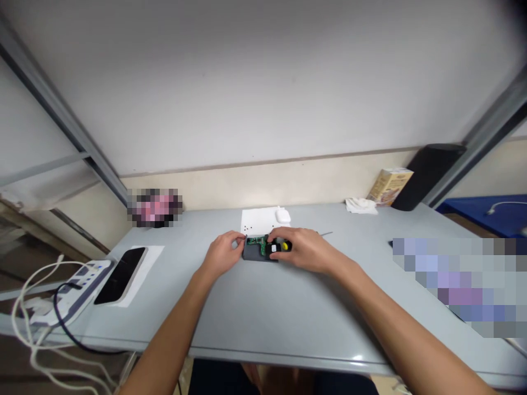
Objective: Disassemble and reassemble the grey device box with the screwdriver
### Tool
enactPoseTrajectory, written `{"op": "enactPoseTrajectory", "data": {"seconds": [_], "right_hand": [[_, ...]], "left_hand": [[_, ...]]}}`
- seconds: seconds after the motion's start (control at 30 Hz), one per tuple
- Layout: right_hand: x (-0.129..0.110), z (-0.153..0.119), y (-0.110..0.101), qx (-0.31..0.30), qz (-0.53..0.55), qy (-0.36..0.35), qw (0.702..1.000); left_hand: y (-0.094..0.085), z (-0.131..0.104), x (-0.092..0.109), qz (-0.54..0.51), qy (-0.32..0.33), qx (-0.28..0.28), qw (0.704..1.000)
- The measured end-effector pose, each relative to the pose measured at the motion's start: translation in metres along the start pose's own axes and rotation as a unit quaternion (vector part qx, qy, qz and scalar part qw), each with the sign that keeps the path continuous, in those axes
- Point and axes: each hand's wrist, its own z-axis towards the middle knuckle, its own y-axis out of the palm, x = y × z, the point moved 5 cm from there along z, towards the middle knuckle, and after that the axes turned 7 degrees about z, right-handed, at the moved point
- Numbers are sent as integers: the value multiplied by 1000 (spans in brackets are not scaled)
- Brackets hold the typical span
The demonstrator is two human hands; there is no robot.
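An opened dark grey device with a green circuit board lies on the grey table between my hands. My left hand pinches the device's left edge. Over its right part is my right hand, its thumb and fingers closed around a black part with a small white label. A yellow and black object shows under the right palm, and a thin metal shaft sticks out beyond that hand. Behind the device, several tiny dark pieces and a white case rest on white paper.
At the left are a phone on paper, a power strip and loose cables. Crumpled tissue, a yellow carton and a black cylinder stand at the back right. Blurred items lie at both sides.
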Motion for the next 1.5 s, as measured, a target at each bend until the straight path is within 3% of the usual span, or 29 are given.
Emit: {"op": "enactPoseTrajectory", "data": {"seconds": [0.23, 0.5, 0.57, 0.67, 0.73, 0.83, 0.9, 0.97, 1.07, 1.17, 1.3, 1.5], "right_hand": [[11, -6, 7, -1, -38, -16, 999], [2, -6, 16, 11, -79, -90, 993], [-6, -9, 6, 79, -40, -136, 987], [-15, -14, -27, 253, 64, -181, 948], [-10, -15, -49, 358, 140, -155, 910], [8, -8, -65, 438, 208, -85, 870], [25, -5, -66, 513, 219, -28, 830], [40, -4, -59, 557, 210, 17, 803], [52, 1, -42, 526, 186, 60, 828], [55, 0, -32, 489, 100, 91, 862], [58, 0, -26, 464, 28, 96, 880], [63, 3, -24, 435, 16, 124, 892]], "left_hand": [[5, 1, -3, -27, 28, -7, 999], [7, 3, -6, -39, 56, -17, 998], [9, 3, -5, -43, 57, -21, 997], [9, 1, -4, -44, 60, -20, 997], [5, 0, -4, -25, 48, -7, 998], [-5, 3, -1, -10, 34, 31, 999], [-10, 8, 10, -21, 69, 42, 996], [-9, 16, 29, -25, 134, 15, 991], [1, 24, 59, -11, 207, -76, 975], [13, 23, 77, 0, 228, -123, 966], [24, 17, 76, 15, 229, -109, 967], [27, 13, 67, 9, 236, -95, 967]]}}
